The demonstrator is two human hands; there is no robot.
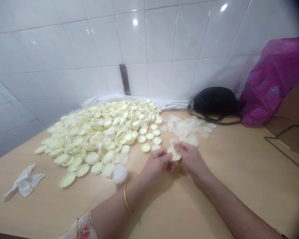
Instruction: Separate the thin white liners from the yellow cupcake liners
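Note:
My left hand (156, 162) and my right hand (191, 156) meet over the wooden table (239, 179), both pinching one pale yellow toothed plastic disc (174, 154) between their fingertips. A big heap of the same yellow discs (102, 132) spreads to the left of my hands. Beyond my hands lies a smaller pile of whiter, thinner discs (186, 127). A gold bangle (126, 199) sits on my left wrist.
A small clear plastic cup (117, 172) stands by the heap's near edge. A crumpled white tissue (25, 182) lies at the left. A black bag (214, 101) and a magenta plastic bag (274, 79) rest against the tiled wall.

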